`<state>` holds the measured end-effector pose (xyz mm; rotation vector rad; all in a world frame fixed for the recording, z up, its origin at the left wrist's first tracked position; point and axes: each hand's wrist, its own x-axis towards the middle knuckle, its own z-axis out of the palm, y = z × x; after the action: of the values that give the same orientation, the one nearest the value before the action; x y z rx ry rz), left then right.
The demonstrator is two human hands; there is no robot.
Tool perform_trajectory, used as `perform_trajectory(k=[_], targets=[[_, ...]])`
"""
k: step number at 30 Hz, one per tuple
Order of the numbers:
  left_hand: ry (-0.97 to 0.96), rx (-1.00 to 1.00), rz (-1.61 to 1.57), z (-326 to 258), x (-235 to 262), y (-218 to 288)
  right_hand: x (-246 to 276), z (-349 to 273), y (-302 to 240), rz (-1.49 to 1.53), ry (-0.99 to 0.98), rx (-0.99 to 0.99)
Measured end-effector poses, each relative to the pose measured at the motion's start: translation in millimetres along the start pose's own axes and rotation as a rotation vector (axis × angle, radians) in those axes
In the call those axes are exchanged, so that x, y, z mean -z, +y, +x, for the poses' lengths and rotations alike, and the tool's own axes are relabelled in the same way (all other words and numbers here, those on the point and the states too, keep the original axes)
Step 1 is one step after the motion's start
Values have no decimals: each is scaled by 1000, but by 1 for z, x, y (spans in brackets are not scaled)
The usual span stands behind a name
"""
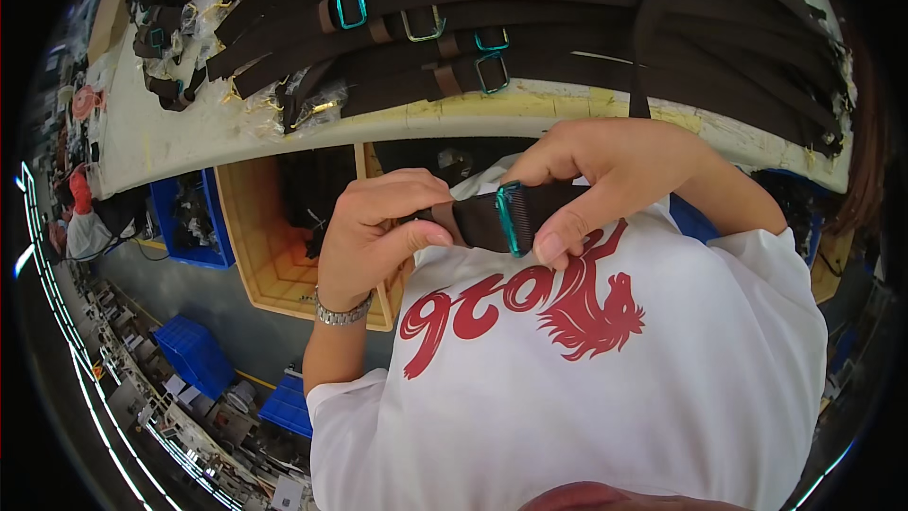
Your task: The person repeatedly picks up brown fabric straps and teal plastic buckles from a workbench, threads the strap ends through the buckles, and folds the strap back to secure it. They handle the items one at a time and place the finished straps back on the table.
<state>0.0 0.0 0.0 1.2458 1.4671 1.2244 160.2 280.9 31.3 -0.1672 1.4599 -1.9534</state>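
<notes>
Factory clutter frames the scene: blue plastic crates (194,355) on the grey floor at left, a tan wooden box (274,255) beside them, and a pale workbench (189,132) curving across the top, heaped with dark brown straps (530,0) fitted with teal and brass rectangular buckles (350,3). Clear plastic wrappers (284,109) lie crumpled along the bench's near edge.

Below the bench, a person in a white T-shirt (605,397) with a red print works close to the chest. The left hand (378,227), a metal watch (342,312) on its wrist, is closed around the end of a dark brown strap piece (478,220), thumb pressed on top, fingers curled behind. At the middle of the strap sits a teal buckle (508,218), standing on edge across the webbing. The right hand (605,180) pinches the strap just past that buckle, thumb beneath and forefinger over it. A longer strap (648,38) runs from this hand up over the bench edge.

The strap looks light and flexible, likely woven webbing or soft leather that bends freely and will sag unless kept taut between both hands. The buckle is the one rigid part, smooth and probably slippery; a grip on the flat webbing on either side of it seems surest, with the frame steadied by a fingertip.
</notes>
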Motion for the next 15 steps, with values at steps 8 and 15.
perform_trajectory(k=[8,15], targets=[[-20,-128,420,32,-8,78,-22,-5,-36,155,5,-246],[-126,-167,728,54,-30,108,-30,-10,-41,118,23,-271]])
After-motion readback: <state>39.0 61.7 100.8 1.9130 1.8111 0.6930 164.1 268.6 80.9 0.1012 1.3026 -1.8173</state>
